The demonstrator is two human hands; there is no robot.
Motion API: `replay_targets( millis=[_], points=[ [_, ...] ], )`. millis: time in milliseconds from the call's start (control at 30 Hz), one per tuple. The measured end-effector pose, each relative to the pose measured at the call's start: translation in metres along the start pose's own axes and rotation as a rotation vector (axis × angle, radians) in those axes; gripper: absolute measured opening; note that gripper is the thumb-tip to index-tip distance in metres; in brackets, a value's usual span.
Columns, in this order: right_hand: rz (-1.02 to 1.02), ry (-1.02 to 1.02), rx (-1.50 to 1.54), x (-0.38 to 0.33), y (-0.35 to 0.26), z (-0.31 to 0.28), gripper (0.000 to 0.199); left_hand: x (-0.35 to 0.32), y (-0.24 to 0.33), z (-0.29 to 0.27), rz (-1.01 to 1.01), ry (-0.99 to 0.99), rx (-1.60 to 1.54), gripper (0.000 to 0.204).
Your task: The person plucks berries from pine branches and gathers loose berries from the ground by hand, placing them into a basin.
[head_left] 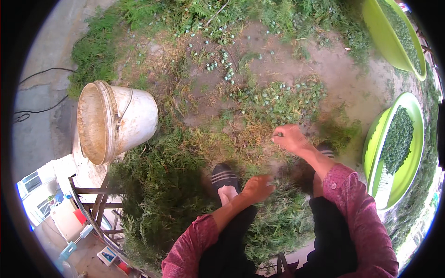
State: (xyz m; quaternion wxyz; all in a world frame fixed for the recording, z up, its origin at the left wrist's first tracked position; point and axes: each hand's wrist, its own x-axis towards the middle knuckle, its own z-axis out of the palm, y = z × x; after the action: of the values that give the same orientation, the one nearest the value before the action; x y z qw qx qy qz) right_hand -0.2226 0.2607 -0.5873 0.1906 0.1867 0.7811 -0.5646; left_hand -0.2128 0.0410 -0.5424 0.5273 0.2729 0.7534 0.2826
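Observation:
My right hand (291,138) hovers over loose sprigs, its fingers curled together. A small dark gap or bit shows at its fingertips; what they hold, if anything, is too small to name. Lower and to the left, my left hand (258,189) is smeared by motion, near my left shoe, and its fingers are unclear. Beneath it lie feathery green evergreen sprigs (278,217). Beyond my right hand, small bluish-green cones (278,97) are scattered among green and yellowed sprigs on bare ground.
A stained white bucket (136,116) lies tipped at the left. Two lime-green basins stand at the right: the nearer basin (410,173) has small green cones and a white slotted piece, the farther basin (384,34) more cones. A black cable (46,72) crosses concrete.

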Motion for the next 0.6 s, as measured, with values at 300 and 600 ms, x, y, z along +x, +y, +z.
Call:
replay_targets(
  millis=[300,600],
  points=[
    [-0.224,0.115,-0.83,-0.01,0.001,0.013,0.013,0.001,0.006,0.001,-0.015,-0.039,0.009,0.033],
    [0.033,0.86,-0.332,-0.15,-0.08,-0.139,0.015,-0.011,-0.006,-0.014,-0.104,-0.029,-0.034,0.035]
  ],
)
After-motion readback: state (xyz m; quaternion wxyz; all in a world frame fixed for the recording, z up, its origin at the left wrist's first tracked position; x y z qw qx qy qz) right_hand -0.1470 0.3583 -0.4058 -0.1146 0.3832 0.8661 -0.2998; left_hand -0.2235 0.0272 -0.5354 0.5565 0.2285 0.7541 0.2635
